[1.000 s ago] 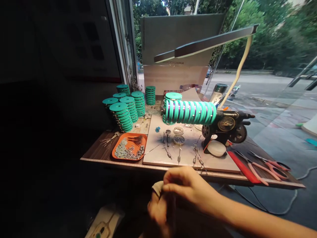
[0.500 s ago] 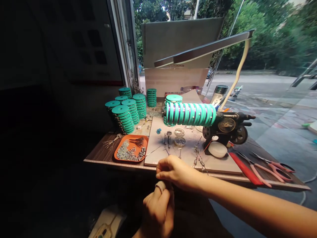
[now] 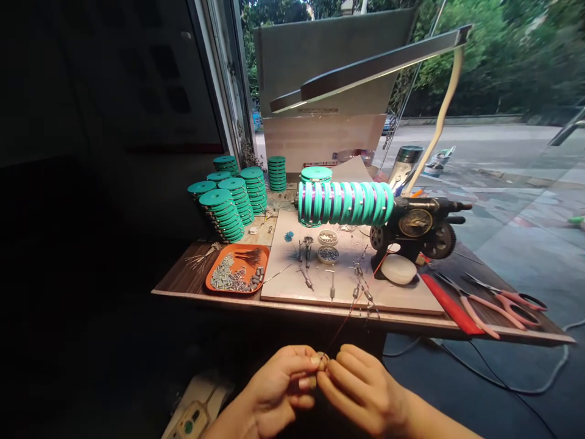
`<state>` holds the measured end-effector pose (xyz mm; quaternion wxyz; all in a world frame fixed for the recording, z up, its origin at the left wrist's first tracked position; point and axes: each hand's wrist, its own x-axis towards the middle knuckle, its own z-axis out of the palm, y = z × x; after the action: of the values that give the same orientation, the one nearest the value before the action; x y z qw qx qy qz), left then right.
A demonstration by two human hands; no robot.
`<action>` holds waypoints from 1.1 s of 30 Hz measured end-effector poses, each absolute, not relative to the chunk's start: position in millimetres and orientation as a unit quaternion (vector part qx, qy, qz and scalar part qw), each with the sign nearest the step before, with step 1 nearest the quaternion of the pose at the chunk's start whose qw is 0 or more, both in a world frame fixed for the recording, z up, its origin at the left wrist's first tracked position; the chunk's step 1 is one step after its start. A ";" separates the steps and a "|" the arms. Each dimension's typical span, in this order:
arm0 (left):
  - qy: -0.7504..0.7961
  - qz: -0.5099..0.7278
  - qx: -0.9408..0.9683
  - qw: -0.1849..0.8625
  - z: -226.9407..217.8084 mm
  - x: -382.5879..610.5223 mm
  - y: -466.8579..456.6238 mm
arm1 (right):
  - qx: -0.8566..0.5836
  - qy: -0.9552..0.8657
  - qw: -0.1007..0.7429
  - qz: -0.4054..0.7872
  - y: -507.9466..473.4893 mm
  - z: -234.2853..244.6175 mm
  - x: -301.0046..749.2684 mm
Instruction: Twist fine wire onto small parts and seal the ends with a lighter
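Note:
Below the table's front edge, my left hand (image 3: pixel 281 381) and my right hand (image 3: pixel 365 387) meet with their fingertips pinched together on a thin reddish line (image 3: pixel 339 331). The line runs up from the fingers towards small grey weights (image 3: pixel 361 294) with wire parts on the pale board (image 3: pixel 292 291). Whatever else sits between the fingertips is too small to make out. Behind the board's middle, a row of green discs wound with purple line (image 3: pixel 345 203) is mounted on a dark hand-cranked geared winder (image 3: pixel 415 222).
An orange tray (image 3: pixel 211 281) holds small metal parts. Two small round dishes (image 3: pixel 328 254) of beads stand on the board. Stacked green spools (image 3: pixel 223 213) fill the back left. Pink-handled scissors (image 3: pixel 516 305), pliers (image 3: pixel 475 314) and a red strip (image 3: pixel 450 305) lie right; a lamp (image 3: pixel 365 70) overhangs.
My right hand has drawn back from the board's front edge, and my left hand has turned. Both now meet lower down. A grey weight on the board, earlier behind my hand, is now uncovered.

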<state>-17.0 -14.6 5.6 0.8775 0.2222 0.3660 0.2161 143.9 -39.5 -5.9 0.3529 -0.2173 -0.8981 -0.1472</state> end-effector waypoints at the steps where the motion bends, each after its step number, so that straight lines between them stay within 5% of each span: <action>1: 0.365 0.214 0.221 0.879 4.9 -17.5 -13.4 | -0.217 -0.899 0.349 -0.152 -37.1 -5.8 142.9; 7: 0.373 0.204 0.214 0.879 1.5 -16.5 -11.9 | -0.211 -0.921 0.315 -0.091 -34.1 -15.1 152.7; 14: 0.413 0.206 0.234 0.856 -4.3 -10.4 -16.0 | -0.343 -0.823 0.369 0.261 -28.9 -40.6 161.4; 19: 0.448 0.263 0.331 0.788 -10.8 -3.7 -17.0 | -0.374 -0.808 0.351 0.290 -39.2 -40.4 159.2; 29: 0.383 0.408 0.744 0.365 -17.6 -10.5 -38.1 | -0.407 -0.769 0.290 0.397 -63.3 21.0 153.2; 33: 0.329 0.521 0.717 0.325 -21.7 -14.8 -33.9 | -0.454 -0.663 0.301 0.513 -33.3 48.6 128.5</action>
<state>-14.8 -33.9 -21.7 0.3251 0.7172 0.3289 0.5214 128.5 -33.3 48.6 0.3009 -0.4541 -0.6634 0.5129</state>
